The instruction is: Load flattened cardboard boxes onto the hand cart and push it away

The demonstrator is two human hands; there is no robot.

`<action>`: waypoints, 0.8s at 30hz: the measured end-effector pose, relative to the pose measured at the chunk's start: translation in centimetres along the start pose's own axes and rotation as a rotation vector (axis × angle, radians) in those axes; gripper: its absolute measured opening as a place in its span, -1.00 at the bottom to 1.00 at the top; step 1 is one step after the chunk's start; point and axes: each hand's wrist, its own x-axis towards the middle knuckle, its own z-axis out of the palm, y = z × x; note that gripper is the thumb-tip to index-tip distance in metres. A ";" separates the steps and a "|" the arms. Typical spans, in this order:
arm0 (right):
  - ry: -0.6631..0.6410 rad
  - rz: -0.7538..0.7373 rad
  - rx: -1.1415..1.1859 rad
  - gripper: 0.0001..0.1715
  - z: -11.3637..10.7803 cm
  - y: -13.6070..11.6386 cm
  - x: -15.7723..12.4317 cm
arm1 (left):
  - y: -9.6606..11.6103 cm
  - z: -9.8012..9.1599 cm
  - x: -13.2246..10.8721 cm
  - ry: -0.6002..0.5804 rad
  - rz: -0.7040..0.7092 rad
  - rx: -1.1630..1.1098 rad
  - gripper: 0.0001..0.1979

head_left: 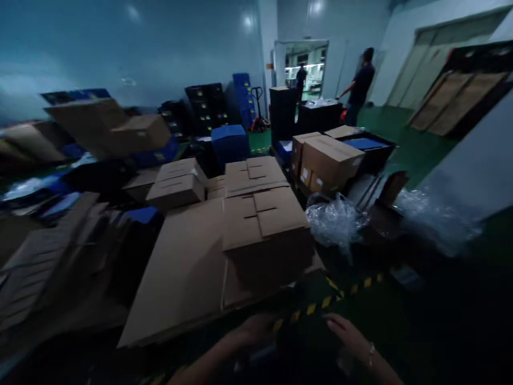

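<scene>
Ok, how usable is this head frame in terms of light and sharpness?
Head view: dim with a blue cast; ceiling lights glare on the back wall; left-side cardboard is motion-smeared; both hands, left and right, are dark and blurred; the middle boxes read clearest.

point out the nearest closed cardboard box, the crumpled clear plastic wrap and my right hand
nearest closed cardboard box (264,216): head view, top flaps.
crumpled clear plastic wrap (335,219): head view, middle of the bundle.
right hand (348,332): head view, back of the hand.

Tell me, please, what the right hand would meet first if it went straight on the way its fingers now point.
The right hand points up-left, low over the green floor. It would probably first cross the yellow-black floor tape, then reach the nearest closed cardboard box on the flat cardboard sheet; blur leaves depth uncertain.
</scene>
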 end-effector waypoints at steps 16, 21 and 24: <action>0.336 0.359 0.378 -0.15 -40.7 14.9 -4.0 | 21.3 -25.2 18.8 0.866 -0.254 0.560 -0.35; 0.152 0.107 0.221 -0.25 -43.5 7.8 6.8 | 15.6 -27.4 21.3 0.861 -0.562 0.517 -0.31; 0.043 0.028 0.133 -0.22 -45.5 4.3 13.9 | 14.2 -27.2 22.5 0.909 -0.563 0.488 -0.31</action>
